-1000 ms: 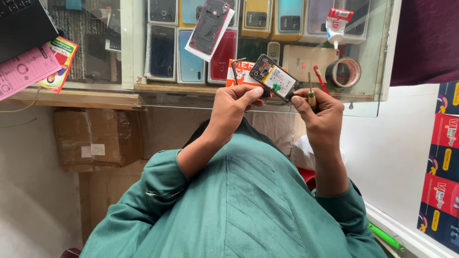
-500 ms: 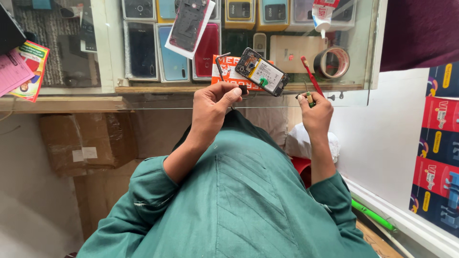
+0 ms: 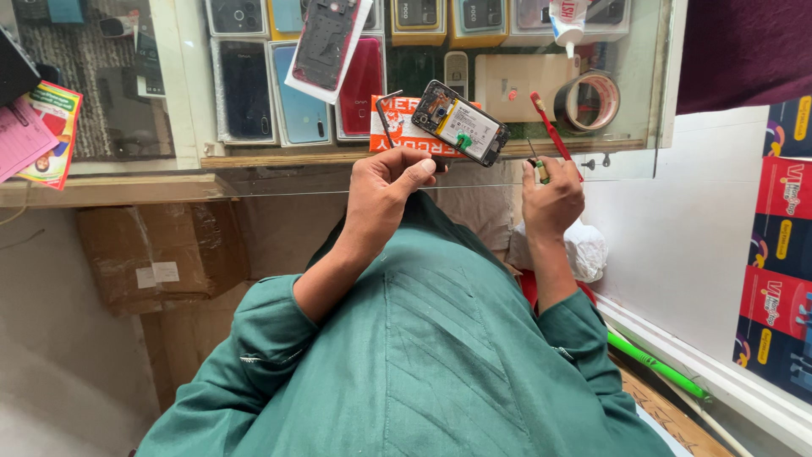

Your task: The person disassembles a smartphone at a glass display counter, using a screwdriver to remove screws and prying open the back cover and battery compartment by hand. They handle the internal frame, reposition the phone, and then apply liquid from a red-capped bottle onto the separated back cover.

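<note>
My left hand (image 3: 385, 182) grips an opened phone (image 3: 461, 123) by its near edge, above the glass counter (image 3: 254, 182). The phone's back is off, showing a white battery, a circuit board and a small green part. My right hand (image 3: 551, 199) is a hand's width to the right of the phone and apart from it. It is closed on a small screwdriver (image 3: 541, 169) with a green and yellow handle, and a thin red tool (image 3: 550, 127) sticks up from the same hand. Green sleeves cover both my arms.
Under the glass lie several phones and phone boxes, a loose red back cover (image 3: 326, 42), a tape roll (image 3: 588, 101) and a white tube (image 3: 568, 21). A cardboard box (image 3: 161, 254) sits below left, a white bag (image 3: 584, 250) and green stick (image 3: 655, 364) right, stacked coloured boxes (image 3: 782, 271) far right.
My right hand has drawn away from the phone to the right with its tools. The left hand keeps hold of the phone. The view has shifted slightly.
</note>
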Available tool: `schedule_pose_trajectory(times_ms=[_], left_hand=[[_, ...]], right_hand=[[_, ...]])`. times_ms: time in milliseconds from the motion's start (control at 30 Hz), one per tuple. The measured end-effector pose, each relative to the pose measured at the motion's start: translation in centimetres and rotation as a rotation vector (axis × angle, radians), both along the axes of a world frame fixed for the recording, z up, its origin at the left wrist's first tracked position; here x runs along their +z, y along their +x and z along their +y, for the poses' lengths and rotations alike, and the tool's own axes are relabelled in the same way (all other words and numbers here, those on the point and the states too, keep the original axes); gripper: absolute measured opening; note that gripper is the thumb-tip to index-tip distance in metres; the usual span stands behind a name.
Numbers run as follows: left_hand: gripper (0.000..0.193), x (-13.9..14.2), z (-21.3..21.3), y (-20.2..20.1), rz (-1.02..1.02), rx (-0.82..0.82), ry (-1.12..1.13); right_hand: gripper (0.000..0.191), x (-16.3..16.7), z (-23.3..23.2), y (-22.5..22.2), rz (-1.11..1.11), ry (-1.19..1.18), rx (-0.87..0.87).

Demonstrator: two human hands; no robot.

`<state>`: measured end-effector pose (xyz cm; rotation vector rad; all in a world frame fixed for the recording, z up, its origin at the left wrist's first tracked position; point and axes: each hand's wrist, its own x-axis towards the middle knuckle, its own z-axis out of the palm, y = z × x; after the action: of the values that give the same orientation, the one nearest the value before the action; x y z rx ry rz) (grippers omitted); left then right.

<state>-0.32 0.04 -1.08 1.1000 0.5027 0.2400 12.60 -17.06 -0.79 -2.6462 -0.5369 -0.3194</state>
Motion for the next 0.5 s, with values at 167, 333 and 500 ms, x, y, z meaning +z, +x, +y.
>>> schedule_pose_trajectory(times_ms=[167,333,500], left_hand=[[0.019,0.2,0.0,-0.1,-0.005,-0.016,-0.032],[0.019,-0.2,-0.1,-0.2,-0.013,-0.009,-0.023],[0.018,-1.0,-0.1,-0.6,-0.027,0.001,-0.002]], right_hand=[[0.043,0.3,-0.1,1.0,0.072,0.021,-0.026],[0.024,0.0,-1.0,1.5,0.138,0.215,0.062],[0.015,-0.8,-1.2,1.1,0.253,0.373,0.024]])
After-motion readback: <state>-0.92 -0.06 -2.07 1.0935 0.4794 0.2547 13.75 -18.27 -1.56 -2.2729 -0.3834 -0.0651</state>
